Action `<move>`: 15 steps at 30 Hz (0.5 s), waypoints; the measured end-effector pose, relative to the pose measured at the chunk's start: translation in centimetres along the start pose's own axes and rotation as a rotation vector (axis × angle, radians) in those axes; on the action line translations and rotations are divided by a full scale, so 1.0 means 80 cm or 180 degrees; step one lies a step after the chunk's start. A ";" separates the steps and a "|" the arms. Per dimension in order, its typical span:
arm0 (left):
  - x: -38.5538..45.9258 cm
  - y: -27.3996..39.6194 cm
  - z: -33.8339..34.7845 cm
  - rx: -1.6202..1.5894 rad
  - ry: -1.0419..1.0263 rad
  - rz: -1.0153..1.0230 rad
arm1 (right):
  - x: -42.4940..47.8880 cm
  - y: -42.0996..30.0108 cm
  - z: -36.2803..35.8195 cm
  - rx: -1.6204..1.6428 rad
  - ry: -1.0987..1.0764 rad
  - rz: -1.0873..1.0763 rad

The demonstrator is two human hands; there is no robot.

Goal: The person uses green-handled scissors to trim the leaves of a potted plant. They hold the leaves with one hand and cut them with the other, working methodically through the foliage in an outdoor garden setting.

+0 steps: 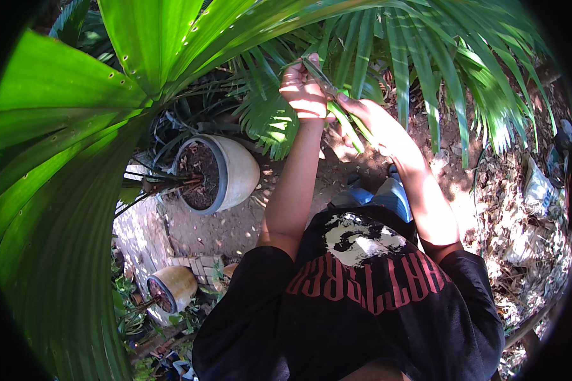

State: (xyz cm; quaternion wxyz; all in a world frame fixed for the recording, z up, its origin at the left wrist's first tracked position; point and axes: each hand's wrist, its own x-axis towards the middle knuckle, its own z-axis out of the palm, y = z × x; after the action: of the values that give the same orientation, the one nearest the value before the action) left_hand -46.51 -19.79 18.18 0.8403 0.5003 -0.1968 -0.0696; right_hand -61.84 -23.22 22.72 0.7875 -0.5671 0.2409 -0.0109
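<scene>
My right hand (369, 116) is closed around the green handles of a pair of garden shears (345, 125). The metal blades point up and left, and their tips lie right against the fingers of my left hand (304, 93). Those fingers are curled in front of the palm fronds; whether a leaf strip is pinched between them is too small to tell. Just beyond both hands hangs a fan palm frond (362, 52) with long, narrow segments. A smaller fan leaf (272, 116) droops beside my left wrist.
A huge pleated palm leaf (66, 190) fills the left side, close to the camera. Left of my arm is a large pale pot (238, 174) with soil and stems; a smaller pot (183, 285) stands beyond it. Dry leaf litter (515, 228) and a plastic bag (538, 188) lie at right.
</scene>
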 end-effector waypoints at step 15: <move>0.004 -0.018 -0.005 -0.0687 -0.0029 -0.0320 | -0.008 -0.013 0.002 0.0267 -0.0086 -0.0002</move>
State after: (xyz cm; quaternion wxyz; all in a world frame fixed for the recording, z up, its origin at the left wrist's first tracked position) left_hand -45.94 -20.29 16.88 0.8838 0.4159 -0.1666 -0.1347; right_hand -62.07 -23.30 23.90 0.8138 -0.5337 0.2294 -0.0136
